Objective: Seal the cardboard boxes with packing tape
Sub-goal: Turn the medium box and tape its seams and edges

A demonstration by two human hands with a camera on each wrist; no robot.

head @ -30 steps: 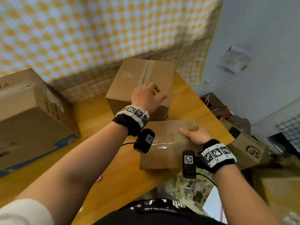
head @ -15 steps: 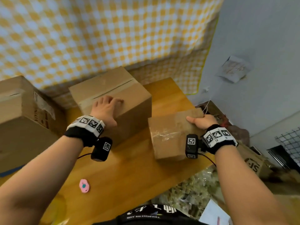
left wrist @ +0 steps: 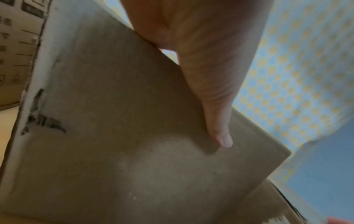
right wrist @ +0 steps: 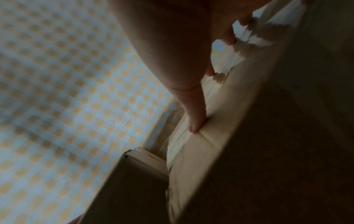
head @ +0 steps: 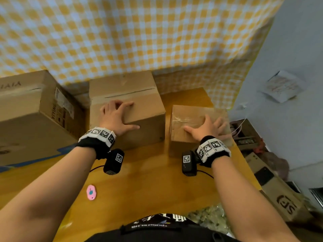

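Note:
Two cardboard boxes stand side by side on the wooden table (head: 148, 180). The larger box (head: 138, 95) has an open slit along its top seam. My left hand (head: 118, 116) lies on its near top edge, fingers spread on top and thumb down the front face (left wrist: 220, 121). The smaller box (head: 188, 112) to the right carries clear packing tape across its top. My right hand (head: 208, 127) rests flat on it with fingers spread, thumb (right wrist: 195, 119) at the near edge. No tape roll is in view.
A big printed carton (head: 35, 116) fills the table's left side, close against the larger box. A small pink tag (head: 91, 192) lies on the near table. Past the right table edge stand more cartons (head: 279, 194) and clutter. A yellow checked cloth (head: 139, 35) hangs behind.
The larger box has swung left and now sits square beside the big carton. The smaller box has moved back and right. My right hand went from its far corner to flat on its top.

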